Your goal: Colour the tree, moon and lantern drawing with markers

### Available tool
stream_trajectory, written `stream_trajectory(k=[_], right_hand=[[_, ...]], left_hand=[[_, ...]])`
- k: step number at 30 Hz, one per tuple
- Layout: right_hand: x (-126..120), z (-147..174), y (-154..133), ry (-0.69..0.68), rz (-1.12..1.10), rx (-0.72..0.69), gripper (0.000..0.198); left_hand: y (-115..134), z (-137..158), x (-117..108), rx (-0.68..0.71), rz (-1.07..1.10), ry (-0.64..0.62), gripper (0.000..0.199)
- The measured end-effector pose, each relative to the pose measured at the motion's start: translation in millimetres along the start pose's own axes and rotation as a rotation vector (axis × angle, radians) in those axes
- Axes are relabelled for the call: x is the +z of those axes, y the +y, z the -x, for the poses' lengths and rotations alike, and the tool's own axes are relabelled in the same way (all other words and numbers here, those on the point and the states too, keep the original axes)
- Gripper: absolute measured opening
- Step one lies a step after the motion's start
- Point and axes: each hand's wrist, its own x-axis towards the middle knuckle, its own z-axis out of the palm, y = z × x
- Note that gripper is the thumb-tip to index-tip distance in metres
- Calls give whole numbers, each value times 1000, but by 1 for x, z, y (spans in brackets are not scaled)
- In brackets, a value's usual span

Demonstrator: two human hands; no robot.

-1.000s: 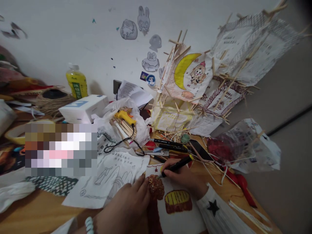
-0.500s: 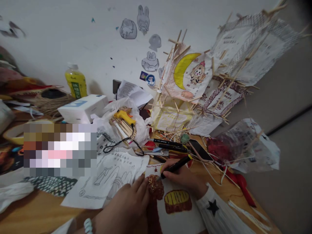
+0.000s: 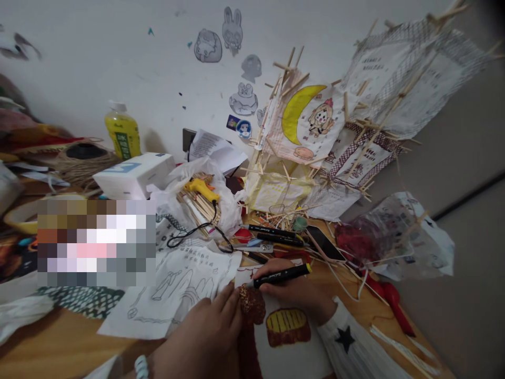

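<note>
In the head view, my right hand (image 3: 300,295) grips a black marker (image 3: 282,276) with a yellow end. Its grey tip meets the upper edge of a speckled brown drawn shape, or hovers just over it. That shape is on a white sheet (image 3: 292,362), which also carries a yellow-and-brown drawing (image 3: 286,323) and a red-brown border. My left hand (image 3: 205,329) lies flat with fingers stretched out, holding nothing, at the sheet's left side. Beside it is a paper with a pencil-like line drawing (image 3: 158,310).
Behind the hands lie more black markers (image 3: 276,235), a phone (image 3: 324,242) and a yellow glue gun (image 3: 203,188) on sticks. Stick-framed paper lanterns (image 3: 311,116) lean at the wall. A white box (image 3: 134,173) and a drink bottle (image 3: 123,131) stand left; a plastic bag (image 3: 398,237) lies right.
The marker has swung to a flatter angle, and its tip has moved left to the upper left edge of the brown shape. My left hand has stayed in place.
</note>
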Motion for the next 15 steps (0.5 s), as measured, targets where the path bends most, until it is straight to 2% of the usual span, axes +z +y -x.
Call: stream_trajectory(k=[6,13,15], right_hand=[[-1,-2,-4,-7,-5,-15,19],[-1,-2,-5,-20,13,-22,19],[-1,-3,-5,-26,15,-20,18]], left_hand=[[0,-2,-3,18,-15,-56,38],[0,-1,2,-2,-2,5,38],[1,-1,-1,6,-26,-11,39]])
